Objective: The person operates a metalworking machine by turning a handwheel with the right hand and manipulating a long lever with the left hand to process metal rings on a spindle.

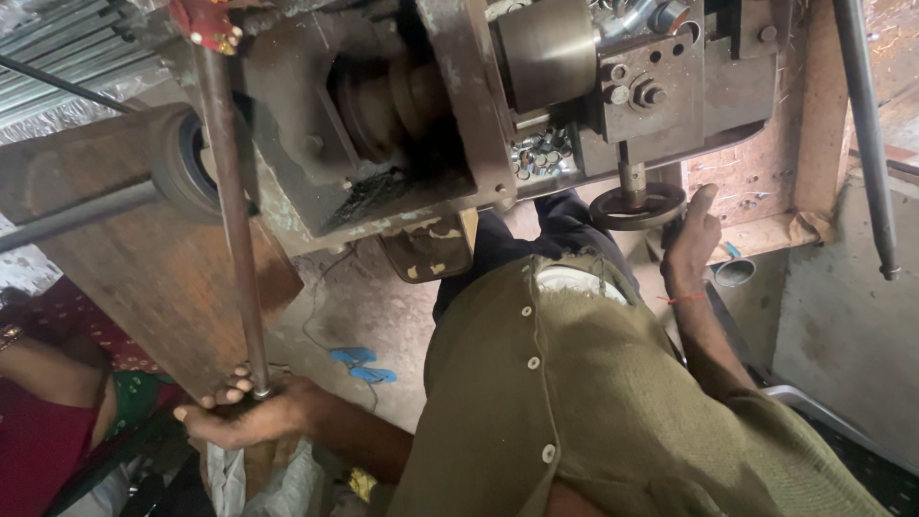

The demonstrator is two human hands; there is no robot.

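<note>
My left hand (239,412) is low on the left, fingers curled round the bottom end of a long rusty metal lever rod (233,211) that rises to a red fitting (204,24) on the machine. My right hand (691,241) reaches to the right side of a small dark handwheel (637,204) under the grey metal machine (459,105); its fingers curl at the wheel's rim and the thumb points up. A red thread circles that wrist. My olive buttoned cardigan (593,402) fills the lower middle.
A heap of small shiny metal pieces (541,153) lies in the machine's bed. Another person in a red garment (43,431) sits at the lower left. Blue sandals (364,365) lie on the floor. A metal cup (735,273) and a slanting rod (866,134) are at the right.
</note>
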